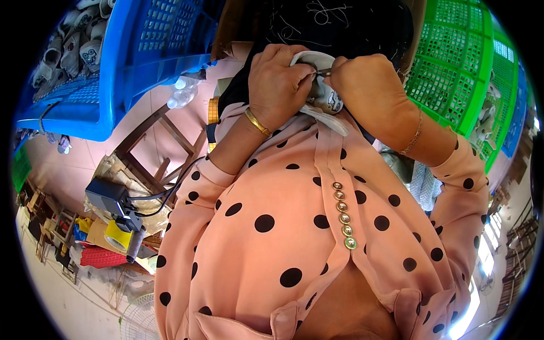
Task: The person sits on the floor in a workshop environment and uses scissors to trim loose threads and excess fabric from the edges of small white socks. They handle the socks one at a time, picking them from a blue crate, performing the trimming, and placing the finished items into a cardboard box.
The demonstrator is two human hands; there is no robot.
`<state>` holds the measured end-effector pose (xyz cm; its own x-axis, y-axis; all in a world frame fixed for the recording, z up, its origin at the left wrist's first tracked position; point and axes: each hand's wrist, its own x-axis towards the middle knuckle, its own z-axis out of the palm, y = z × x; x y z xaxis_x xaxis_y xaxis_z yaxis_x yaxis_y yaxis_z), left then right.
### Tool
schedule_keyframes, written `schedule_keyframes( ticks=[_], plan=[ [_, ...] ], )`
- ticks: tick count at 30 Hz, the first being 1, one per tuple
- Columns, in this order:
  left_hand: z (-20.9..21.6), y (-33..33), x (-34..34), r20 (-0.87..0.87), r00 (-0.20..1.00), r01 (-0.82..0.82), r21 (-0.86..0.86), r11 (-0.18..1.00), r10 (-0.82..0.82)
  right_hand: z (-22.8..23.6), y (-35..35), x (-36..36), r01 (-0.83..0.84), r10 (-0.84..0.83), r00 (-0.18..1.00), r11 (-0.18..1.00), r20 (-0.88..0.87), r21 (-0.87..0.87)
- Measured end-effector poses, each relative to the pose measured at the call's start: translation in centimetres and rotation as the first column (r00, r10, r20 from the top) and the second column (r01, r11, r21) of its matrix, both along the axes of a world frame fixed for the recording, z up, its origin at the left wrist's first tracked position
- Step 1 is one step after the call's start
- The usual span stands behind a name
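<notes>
My left hand (279,85) is closed round a small pale shoe (328,101) with a cartoon print on it, held up close to my chest. Its thumb presses at the shoe's opening. From the other side my right hand (365,82) pinches a thin, dark metal tool (324,72), whose tip is at the shoe's opening by my left thumb. Most of the tool is hidden in my fingers, so its exact kind does not show. A pale flap (331,122) of the shoe hangs below toward my spotted shirt.
A blue plastic crate (105,107) with several similar shoes (71,51) stands at the left. Green crates (453,62) stand at the right. Dark cloth with loose threads (334,25) lies beyond my hands. Plastic bottles (182,93) and a wooden stool frame (153,141) are at the left.
</notes>
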<state>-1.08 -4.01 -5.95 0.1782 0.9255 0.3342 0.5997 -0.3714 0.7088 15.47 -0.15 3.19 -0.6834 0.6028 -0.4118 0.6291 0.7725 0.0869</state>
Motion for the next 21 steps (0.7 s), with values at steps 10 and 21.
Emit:
schedule_keyframes(
  ticks=[10, 21],
  plan=[
    [-0.3, 0.0, 0.3, 0.028, 1.0, -0.009, -0.036, 0.999, 0.01, 0.0, 1.2, 0.4, -0.043, 0.042, 0.998, 0.998, -0.04, -0.038],
    [2.9, 1.5, -6.8, 0.256, 0.959, -0.066, -0.22, 0.973, 0.123, 0.5, 0.6, 3.7, 0.334, -0.415, 0.771, 0.909, -0.483, -0.249]
  ],
)
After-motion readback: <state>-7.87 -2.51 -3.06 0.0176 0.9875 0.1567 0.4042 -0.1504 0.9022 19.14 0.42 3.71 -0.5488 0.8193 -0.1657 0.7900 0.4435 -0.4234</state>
